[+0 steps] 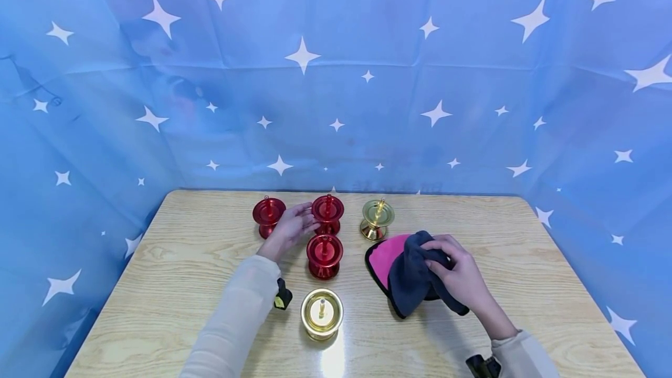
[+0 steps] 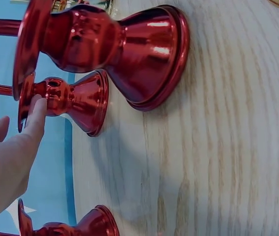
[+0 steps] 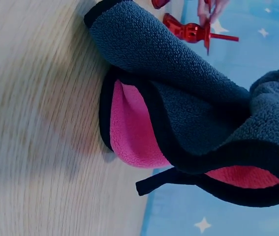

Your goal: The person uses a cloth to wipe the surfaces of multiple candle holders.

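Observation:
My left hand (image 1: 294,226) reaches between two red metallic candle holders at the back, each with a dish, a central stem and a flared foot. Its extended fingers are at the back middle red candle holder (image 1: 328,209); in the left wrist view a fingertip appears against its neck (image 2: 55,96), just under the dish. Another red candle holder (image 1: 269,212) stands left of the hand, and a third (image 1: 324,252) stands nearer. On the right, my right hand (image 1: 459,273) pinches a bunched cloth (image 3: 159,64), dark grey on one side and pink on the other, with black edging. Part of the cloth lies on the table.
A gold candle holder (image 1: 377,217) stands at the back, right of the red ones. Another gold candle holder (image 1: 322,315) is near the front middle. The wood-grain table (image 1: 184,284) ends at a blue star-patterned curtain (image 1: 367,104).

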The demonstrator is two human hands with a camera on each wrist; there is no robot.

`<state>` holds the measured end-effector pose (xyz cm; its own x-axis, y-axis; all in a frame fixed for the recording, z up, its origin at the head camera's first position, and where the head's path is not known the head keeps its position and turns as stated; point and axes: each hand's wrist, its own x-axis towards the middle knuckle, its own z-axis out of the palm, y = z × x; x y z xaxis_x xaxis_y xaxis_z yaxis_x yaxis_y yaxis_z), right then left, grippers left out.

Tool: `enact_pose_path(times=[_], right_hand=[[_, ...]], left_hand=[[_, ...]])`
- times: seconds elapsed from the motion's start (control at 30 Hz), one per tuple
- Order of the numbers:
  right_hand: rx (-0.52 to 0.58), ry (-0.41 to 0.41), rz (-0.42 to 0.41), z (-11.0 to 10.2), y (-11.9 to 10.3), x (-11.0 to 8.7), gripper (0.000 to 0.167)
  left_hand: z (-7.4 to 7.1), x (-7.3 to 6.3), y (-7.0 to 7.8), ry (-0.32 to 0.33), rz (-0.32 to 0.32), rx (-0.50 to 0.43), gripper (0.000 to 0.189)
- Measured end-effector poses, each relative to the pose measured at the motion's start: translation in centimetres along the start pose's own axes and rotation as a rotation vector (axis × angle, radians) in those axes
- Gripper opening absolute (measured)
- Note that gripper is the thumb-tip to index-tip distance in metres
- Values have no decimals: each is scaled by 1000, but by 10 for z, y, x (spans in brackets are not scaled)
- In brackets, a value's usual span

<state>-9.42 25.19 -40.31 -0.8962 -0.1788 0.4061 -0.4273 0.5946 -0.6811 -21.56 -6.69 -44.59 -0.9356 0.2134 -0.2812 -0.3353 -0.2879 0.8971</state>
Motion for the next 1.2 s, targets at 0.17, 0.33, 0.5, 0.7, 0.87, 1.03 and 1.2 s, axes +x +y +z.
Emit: enact_pose_path(times=[0.17, 0.33, 0.5, 0.7, 0.87, 1.03, 1.2], right_hand=[[9, -1, 6, 0, -1, -1, 29], [11, -3, 6, 0, 0, -1, 30], [3, -4, 2, -1, 2, -2, 30], [3, -11, 4, -1, 4, -3, 29], [8, -17, 12, -2, 5, -4, 29], [7, -15, 9, -3, 6, -5, 30], [6, -16, -6, -3, 8, -6, 31]], left_hand=[[2, -7, 9, 26, -21, 82, 49], [3, -20, 30, 41, -4, 263, 46], [-5, -35, 59, 11, 37, 317, 44], [-29, -48, 83, -1, 98, 262, 42], [-57, -54, 91, 92, 126, 259, 40], [-77, -57, 89, 226, 106, 290, 44], [-90, -56, 73, 248, 3, 301, 49]])
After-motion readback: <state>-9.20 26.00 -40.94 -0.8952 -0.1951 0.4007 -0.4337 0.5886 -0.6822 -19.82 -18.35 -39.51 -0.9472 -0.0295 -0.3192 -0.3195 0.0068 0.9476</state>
